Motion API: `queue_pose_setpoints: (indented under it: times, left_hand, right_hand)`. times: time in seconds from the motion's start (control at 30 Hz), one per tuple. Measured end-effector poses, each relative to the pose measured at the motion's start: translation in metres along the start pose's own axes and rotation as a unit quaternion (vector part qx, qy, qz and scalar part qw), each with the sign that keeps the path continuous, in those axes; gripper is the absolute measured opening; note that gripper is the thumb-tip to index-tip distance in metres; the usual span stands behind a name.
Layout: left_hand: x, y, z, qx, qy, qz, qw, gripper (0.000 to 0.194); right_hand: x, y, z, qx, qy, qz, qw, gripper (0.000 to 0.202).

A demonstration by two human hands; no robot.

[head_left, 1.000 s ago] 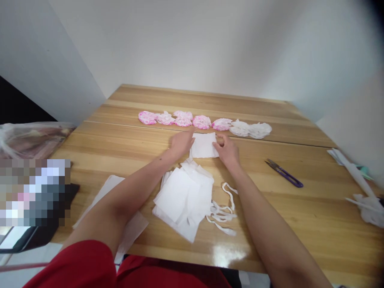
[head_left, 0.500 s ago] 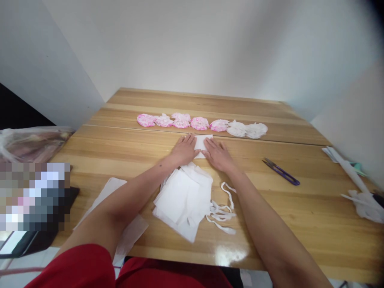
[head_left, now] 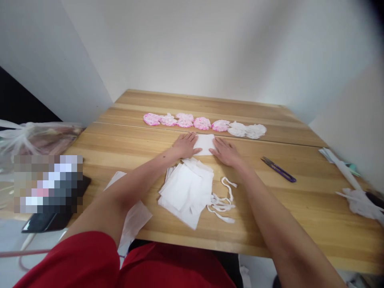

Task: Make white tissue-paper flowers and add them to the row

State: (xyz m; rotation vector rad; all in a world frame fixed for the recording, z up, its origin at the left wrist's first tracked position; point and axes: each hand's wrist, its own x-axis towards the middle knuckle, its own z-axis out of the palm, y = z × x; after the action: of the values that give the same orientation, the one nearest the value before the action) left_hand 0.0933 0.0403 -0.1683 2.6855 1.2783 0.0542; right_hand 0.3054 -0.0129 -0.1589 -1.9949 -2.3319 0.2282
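Note:
A small white tissue paper square (head_left: 205, 144) lies flat on the wooden table between my hands. Its left edge is under the fingers of my left hand (head_left: 185, 145), which rests flat. On its right edge lie the outstretched fingers of my right hand (head_left: 226, 152). Closer to me is a loose stack of white tissue sheets (head_left: 184, 192), fanned unevenly. Thin white strips (head_left: 222, 204) curl beside the stack on its right. Beyond my hands runs a row of ruffled paper flowers, some pink-edged (head_left: 202, 123) and some plain white (head_left: 255, 131).
Purple-handled thread snips (head_left: 279, 170) lie on the right of the table (head_left: 300, 216). At the right edge are rolled white paper (head_left: 339, 166) and crumpled plastic (head_left: 361, 204). Another white sheet (head_left: 136, 220) lies partly under my left arm. A dark device (head_left: 49, 218), partly blurred, stands at the left edge.
My right hand has slid a little to the right, so the hands are farther apart and more of the white square shows. The camera view has shifted slightly.

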Motion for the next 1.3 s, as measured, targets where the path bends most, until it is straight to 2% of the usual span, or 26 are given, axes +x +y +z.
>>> queue_pose_setpoints:
  times: [0.1, 0.23, 0.3, 0.37, 0.43, 0.5, 0.57, 0.63, 0.7, 0.8, 0.87, 0.93, 1.03, 1.13, 1.2, 1.3]
  left_hand:
    - [-0.001, -0.001, -0.001, 0.0, -0.003, 0.0, 1.0, 0.076]
    - [0.0, 0.0, 0.001, -0.007, 0.004, 0.0, 1.0, 0.076]
    - [0.001, -0.001, 0.003, -0.016, 0.006, -0.001, 1.0, 0.075]
    - [0.001, -0.003, 0.003, -0.034, 0.012, 0.0, 0.999, 0.073]
    - [0.001, -0.005, 0.0, -0.08, 0.037, 0.004, 0.996, 0.066]
    - [-0.003, -0.005, -0.008, -0.18, 0.083, 0.026, 0.98, 0.06]
    - [-0.008, -0.002, -0.02, -0.335, 0.108, 0.066, 0.934, 0.056]
    - [-0.015, 0.004, -0.031, -0.498, 0.055, 0.104, 0.859, 0.058]
    - [-0.02, 0.009, -0.037, -0.581, -0.014, 0.127, 0.804, 0.059]
    - [-0.019, 0.012, -0.034, -0.619, -0.035, 0.119, 0.776, 0.063]
    - [-0.014, 0.012, -0.026, -0.645, -0.042, 0.095, 0.757, 0.071]
    - [-0.009, 0.01, -0.019, -0.668, -0.062, 0.068, 0.738, 0.07]
    - [-0.004, 0.012, -0.012, -0.692, -0.031, 0.021, 0.721, 0.051]
    - [-0.004, 0.018, -0.011, -0.703, 0.034, 0.005, 0.711, 0.036]
    - [-0.006, 0.023, -0.011, -0.69, 0.036, 0.023, 0.723, 0.031]
    - [-0.01, 0.027, -0.011, -0.639, 0.004, 0.06, 0.766, 0.026]
  right_hand:
    - [-0.017, -0.014, -0.014, 0.011, 0.01, -0.036, 0.999, 0.047]
    - [-0.05, -0.049, -0.029, 0.075, 0.065, -0.119, 0.988, 0.038]
    - [-0.063, -0.07, -0.032, 0.064, 0.048, -0.178, 0.981, 0.038]
    - [-0.071, -0.084, -0.031, 0.052, 0.029, -0.202, 0.978, 0.043]
    - [-0.071, -0.089, -0.027, 0.06, 0.001, -0.191, 0.98, 0.041]
    - [-0.064, -0.083, -0.021, 0.109, -0.016, -0.143, 0.984, 0.035]
    - [-0.054, -0.07, -0.014, 0.208, -0.016, -0.077, 0.975, 0.036]
    - [-0.045, -0.056, -0.006, 0.347, 0.005, -0.016, 0.938, 0.035]
    - [-0.04, -0.045, 0.001, 0.488, 0.042, 0.036, 0.871, 0.035]
    - [-0.037, -0.036, 0.009, 0.627, 0.092, 0.081, 0.769, 0.041]
    - [-0.038, -0.034, 0.012, 0.669, 0.126, 0.1, 0.726, 0.043]
    - [-0.039, -0.032, 0.013, 0.689, 0.152, 0.11, 0.701, 0.044]
    - [-0.04, -0.032, 0.013, 0.698, 0.149, 0.105, 0.692, 0.045]
    - [-0.041, -0.035, 0.012, 0.688, 0.117, 0.086, 0.711, 0.046]
    - [-0.043, -0.038, 0.01, 0.682, 0.097, 0.07, 0.722, 0.048]
    - [-0.045, -0.04, 0.007, 0.677, 0.085, 0.065, 0.728, 0.051]
